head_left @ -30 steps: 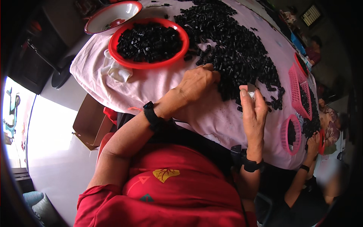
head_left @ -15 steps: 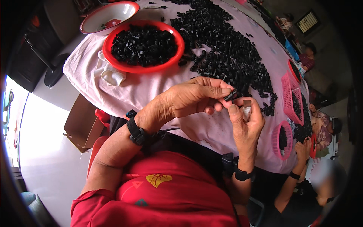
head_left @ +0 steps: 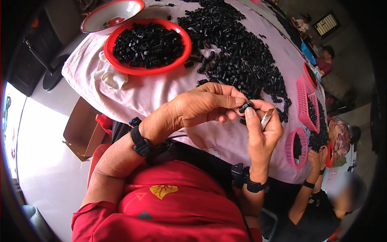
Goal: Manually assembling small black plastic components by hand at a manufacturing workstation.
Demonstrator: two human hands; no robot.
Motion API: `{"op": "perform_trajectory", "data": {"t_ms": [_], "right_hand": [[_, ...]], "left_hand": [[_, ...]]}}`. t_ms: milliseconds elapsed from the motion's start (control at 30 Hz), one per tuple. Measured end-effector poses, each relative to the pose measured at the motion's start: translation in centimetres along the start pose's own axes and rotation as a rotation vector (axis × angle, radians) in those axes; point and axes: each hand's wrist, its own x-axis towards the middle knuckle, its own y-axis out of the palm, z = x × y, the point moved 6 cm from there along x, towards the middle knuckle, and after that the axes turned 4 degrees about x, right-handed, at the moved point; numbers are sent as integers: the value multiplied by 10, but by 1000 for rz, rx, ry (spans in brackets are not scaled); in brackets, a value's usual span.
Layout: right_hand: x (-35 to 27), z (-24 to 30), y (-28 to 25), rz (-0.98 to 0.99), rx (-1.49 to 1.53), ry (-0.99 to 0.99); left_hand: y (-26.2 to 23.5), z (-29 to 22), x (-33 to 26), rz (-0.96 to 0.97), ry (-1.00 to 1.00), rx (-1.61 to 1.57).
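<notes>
L hand (head_left: 205, 105) and R hand (head_left: 262, 129) meet in mid-frame, just above the near edge of the pink-clothed table (head_left: 161, 90). L thumb + forefinger are pinched shut on a small black plastic part (head_left: 245, 107); R thumb tip presses the same part from below, so both hands are on it. R hand's other fingers are curled round a small metal blade (head_left: 267, 118), flat and silvery, sticking up beside the part.

Step in hand, as I read it: trimming or cleaning one part w/ the blade, part held between both hands. Next move likely calls for a steady L pinch while the blade edge comes to the part; slip risk, since the piece is tiny.

Just beyond the hands is a big loose heap of black parts (head_left: 238, 52). Far left, a red bowl (head_left: 121, 64) full of the same parts; an enamel bowl (head_left: 100, 24) behind it, a white cloth (head_left: 113, 77) by its near rim. Right: pink baskets (head_left: 303, 101), and another person's hands (head_left: 318, 155).
</notes>
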Motion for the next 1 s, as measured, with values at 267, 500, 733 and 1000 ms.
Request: {"op": "perform_trajectory", "data": {"t_ms": [267,500,733,1000], "right_hand": [[0,-4,0,-13,68,131],[0,-2,2,29,21,124],[-1,-4,-2,14,20,117],[0,-4,1,4,71,140]], "left_hand": [[0,10,2,52,-97,-165],[-3,10,2,24,-103,-146],[-1,11,3,71,-89,-218],[4,9,2,43,-105,-114]]}}
